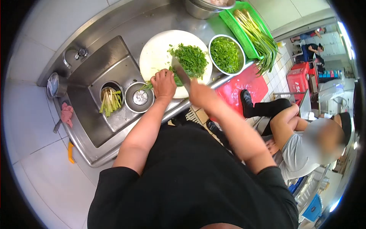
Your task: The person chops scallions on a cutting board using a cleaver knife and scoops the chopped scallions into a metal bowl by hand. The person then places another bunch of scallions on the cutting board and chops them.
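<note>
On a round white cutting board lies a pile of chopped green onions. My left hand presses a bunch of green onions against the board, fingers curled over it, with the stalk ends sticking out to its left. In my right hand, slightly blurred, is a knife, its blade beside my left fingers at the lower edge of the pile. A steel bowl stands just left of the board. To the right, a metal bowl is full of chopped green onions.
A green basket holds whole green onions. Left is a steel sink with a container of onion ends and a faucet. A large bowl stands behind. A seated person is close on the right.
</note>
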{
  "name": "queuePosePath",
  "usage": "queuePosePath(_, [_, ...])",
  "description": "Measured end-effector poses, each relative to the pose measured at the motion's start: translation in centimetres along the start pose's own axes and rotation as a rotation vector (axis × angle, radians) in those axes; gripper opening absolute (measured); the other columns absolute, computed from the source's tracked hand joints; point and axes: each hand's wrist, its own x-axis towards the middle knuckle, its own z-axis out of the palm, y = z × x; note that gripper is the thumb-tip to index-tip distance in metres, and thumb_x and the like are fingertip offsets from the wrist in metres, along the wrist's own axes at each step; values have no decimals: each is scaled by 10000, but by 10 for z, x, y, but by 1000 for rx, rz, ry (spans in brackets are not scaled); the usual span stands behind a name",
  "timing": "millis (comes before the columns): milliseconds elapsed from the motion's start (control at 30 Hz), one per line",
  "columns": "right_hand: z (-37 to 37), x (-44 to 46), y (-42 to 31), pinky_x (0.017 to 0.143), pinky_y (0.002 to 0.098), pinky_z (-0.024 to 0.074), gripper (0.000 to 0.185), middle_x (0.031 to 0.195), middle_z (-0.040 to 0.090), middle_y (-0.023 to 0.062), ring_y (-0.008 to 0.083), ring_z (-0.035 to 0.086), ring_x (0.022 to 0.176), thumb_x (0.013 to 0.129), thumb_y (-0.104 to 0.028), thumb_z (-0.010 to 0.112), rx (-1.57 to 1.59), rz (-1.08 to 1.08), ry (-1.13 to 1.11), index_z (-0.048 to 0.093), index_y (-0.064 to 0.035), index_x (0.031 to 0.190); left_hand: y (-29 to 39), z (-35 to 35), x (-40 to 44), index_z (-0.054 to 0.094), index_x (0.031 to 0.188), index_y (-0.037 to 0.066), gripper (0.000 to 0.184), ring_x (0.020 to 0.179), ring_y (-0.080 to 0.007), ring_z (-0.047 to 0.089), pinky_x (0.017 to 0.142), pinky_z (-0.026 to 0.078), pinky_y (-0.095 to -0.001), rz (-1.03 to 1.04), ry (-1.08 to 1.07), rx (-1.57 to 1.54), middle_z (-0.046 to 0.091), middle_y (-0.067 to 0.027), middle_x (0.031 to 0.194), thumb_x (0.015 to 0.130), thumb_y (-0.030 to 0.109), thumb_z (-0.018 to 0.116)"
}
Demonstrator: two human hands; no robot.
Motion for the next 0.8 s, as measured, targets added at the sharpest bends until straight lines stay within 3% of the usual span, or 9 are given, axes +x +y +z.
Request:
queuePosePath(67, [32,-40,5,736,605,620,225,876,732,365,489,771,797,979,-120,538,-23,71,1,497,42,1129,0,1,-4,761,1116,153,176,1202,-249,569,1054,347,-475,-9,3,-13,666,-23,1221,1025,255,649])
queuePosePath(167, [48,-18,21,719,576,624,243,815,737,323,483,764,749,977,-120,543,-2,60,67,496,54,1140,1,-6,-5,762,1112,159,170,1194,-245,577,1063,342,-474,-37,-33,-37,673,-25,1184,1021,249,650])
queuePosePath(267, [-19,41,1,767,556,624,264,852,749,313,484,767,797,977,-118,545,13,-6,112,499,65,1160,2,-3,0,737,1092,137,167,1158,-252,593,1060,352,-471,-4,46,-57,683,-39,1125,1019,259,649])
queuePosePath(333, [-75,49,-37,847,547,614,286,971,755,330,488,768,914,978,-116,540,130,111,-225,501,67,1193,2,-7,-4,703,1065,110,172,1128,-270,601,1049,368,-467,-45,31,-122,687,-55,1085,1013,264,647])
queuePosePath(433, [-36,34,-22,869,558,608,300,1019,750,344,476,769,958,984,-131,542,4,72,-132,505,63,1209,-2,-2,-4,671,1029,96,165,1109,-287,605,1039,381,-470,-1,34,-78,688,-75,1054,1005,256,641])
queuePosePath(500, [14,-15,2,736,642,590,248,857,724,349,521,742,798,1022,-168,504,-7,-22,32,468,36,1158,-4,-1,-6,667,1029,97,156,1107,-291,604,1040,381,-475,5,31,-75,686,-82,1059,1004,248,634])
queuePosePath(600, [54,-25,16,729,657,579,270,825,713,350,526,738,792,1029,-192,539,15,108,-6,447,23,1163,-2,-3,-6,660,1019,94,137,1104,-301,602,1036,391,-472,-1,24,-68,681,-100,1070,1006,223,614])
queuePosePath(700, [23,25,14,794,588,610,254,925,749,325,500,758,862,1028,-163,523,73,-22,75,484,18,1202,-1,-1,-6,665,1043,84,129,1080,-320,603,1016,401,-481,33,46,-98,675,-105,1050,998,200,633])
queuePosePath(800, [-68,59,-35,795,558,616,269,965,764,300,461,773,885,1000,-140,560,5,-10,68,580,56,1183,-1,0,-4,666,1053,80,120,1077,-325,600,1010,410,-482,52,109,-125,673,-103,1050,1001,180,623])
